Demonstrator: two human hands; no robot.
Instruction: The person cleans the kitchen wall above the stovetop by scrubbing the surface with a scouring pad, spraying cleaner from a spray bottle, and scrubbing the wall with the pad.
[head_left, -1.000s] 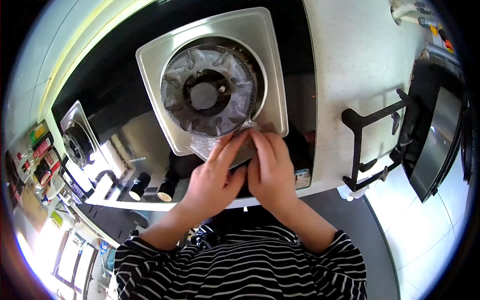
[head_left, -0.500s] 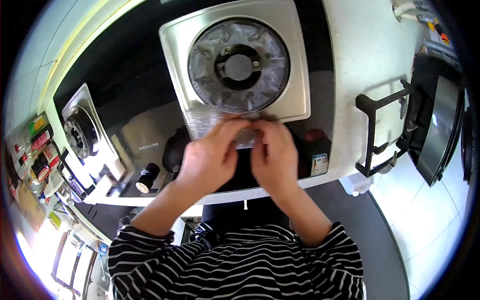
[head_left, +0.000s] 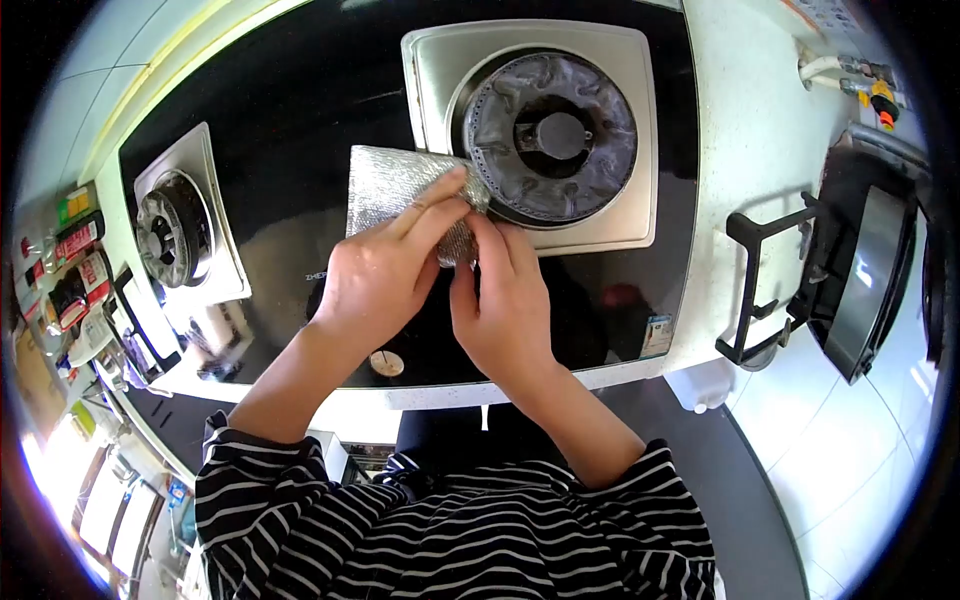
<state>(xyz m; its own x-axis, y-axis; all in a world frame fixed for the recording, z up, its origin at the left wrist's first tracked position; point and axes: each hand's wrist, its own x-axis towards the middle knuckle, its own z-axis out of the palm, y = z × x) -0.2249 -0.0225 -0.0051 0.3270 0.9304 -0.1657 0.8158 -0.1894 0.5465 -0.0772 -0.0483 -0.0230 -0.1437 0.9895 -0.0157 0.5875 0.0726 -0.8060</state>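
A silvery, textured metallic cloth [head_left: 385, 187] lies over the left edge of the burner's steel drip plate [head_left: 437, 75], reaching onto the black glass cooktop [head_left: 290, 130]. My left hand [head_left: 385, 265] holds it, with fingers laid along its upper side. At the cloth's lower right corner, my right hand [head_left: 505, 310] pinches the edge with thumb and fingers. Both hands are close together, just left of the dark round burner [head_left: 550, 135]. My fingertips partly cover the cloth's right end.
A second burner [head_left: 165, 240] on its steel plate is at the left. On the white counter at the right stands a black pot support [head_left: 745, 275]. A round control knob [head_left: 387, 363] sits near the cooktop's front edge. Packaged goods [head_left: 80, 250] crowd the far left.
My hands and the silvery cloth have moved left relative to the burner, from its front edge to its left side. More of the cloth now shows. The view has shifted.
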